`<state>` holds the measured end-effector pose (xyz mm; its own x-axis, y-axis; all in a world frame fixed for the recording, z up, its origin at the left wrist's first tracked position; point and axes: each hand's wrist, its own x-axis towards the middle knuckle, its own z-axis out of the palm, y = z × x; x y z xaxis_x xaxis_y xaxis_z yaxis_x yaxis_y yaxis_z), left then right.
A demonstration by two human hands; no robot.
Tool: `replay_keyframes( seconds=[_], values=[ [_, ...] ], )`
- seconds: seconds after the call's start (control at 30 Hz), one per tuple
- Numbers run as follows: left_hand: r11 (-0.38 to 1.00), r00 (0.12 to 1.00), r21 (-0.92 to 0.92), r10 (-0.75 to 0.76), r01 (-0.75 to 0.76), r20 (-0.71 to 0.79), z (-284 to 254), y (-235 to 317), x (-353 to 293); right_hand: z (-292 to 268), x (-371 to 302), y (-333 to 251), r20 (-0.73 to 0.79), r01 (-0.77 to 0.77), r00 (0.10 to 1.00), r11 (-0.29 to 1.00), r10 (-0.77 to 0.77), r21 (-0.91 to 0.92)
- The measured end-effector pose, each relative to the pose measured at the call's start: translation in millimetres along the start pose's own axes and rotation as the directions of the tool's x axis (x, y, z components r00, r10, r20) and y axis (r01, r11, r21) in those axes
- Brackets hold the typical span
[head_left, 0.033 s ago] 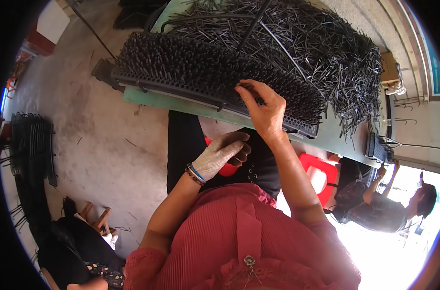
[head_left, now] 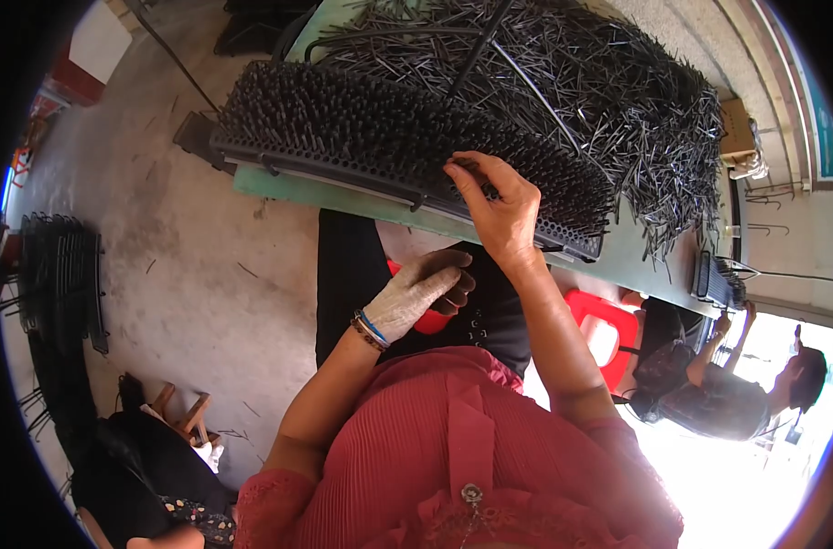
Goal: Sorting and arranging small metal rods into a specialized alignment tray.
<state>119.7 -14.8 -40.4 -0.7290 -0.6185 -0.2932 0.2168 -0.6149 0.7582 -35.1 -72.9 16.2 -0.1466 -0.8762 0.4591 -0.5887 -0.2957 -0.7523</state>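
Observation:
A long black perforated rack [head_left: 343, 174] lies along the table's near edge, its top crowded with upright thin black rods [head_left: 343, 105]. My bare right hand [head_left: 506, 206] is over its right half, thumb and fingers curled together. Dark rods show between these fingertips, hard to separate from the ones standing behind. Lower down, above my lap, my left hand [head_left: 416, 291] wears a pale glove with dark fingertips. Its fingers are loosely closed with the thumb against them; whatever they hold, if anything, is hidden. Behind the rack spreads a big heap of loose black rods [head_left: 636, 119].
The green table [head_left: 618, 252] carries a bent metal frame [head_left: 526, 87] over the heap. A red stool [head_left: 609, 329] stands right of my legs. A co-worker [head_left: 719, 384] works at another rack [head_left: 714, 279]. Stacked black racks [head_left: 64, 274] are at left, near another person [head_left: 133, 457].

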Motion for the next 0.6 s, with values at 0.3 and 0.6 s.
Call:
replay_keyframes(
  seconds=[0.3,0.6],
  values=[
    [1.000,0.996,-0.004,-0.022,0.022,-0.082,-3,-5,-5,4,-4,5,0.002,-0.051,0.999,0.999,0.051,-0.002],
    [1.000,0.994,0.024,-0.003,0.005,-0.106,-1,-6,-7,6,-5,9,0.051,0.238,0.971,0.956,-0.232,-0.170]
  ],
)
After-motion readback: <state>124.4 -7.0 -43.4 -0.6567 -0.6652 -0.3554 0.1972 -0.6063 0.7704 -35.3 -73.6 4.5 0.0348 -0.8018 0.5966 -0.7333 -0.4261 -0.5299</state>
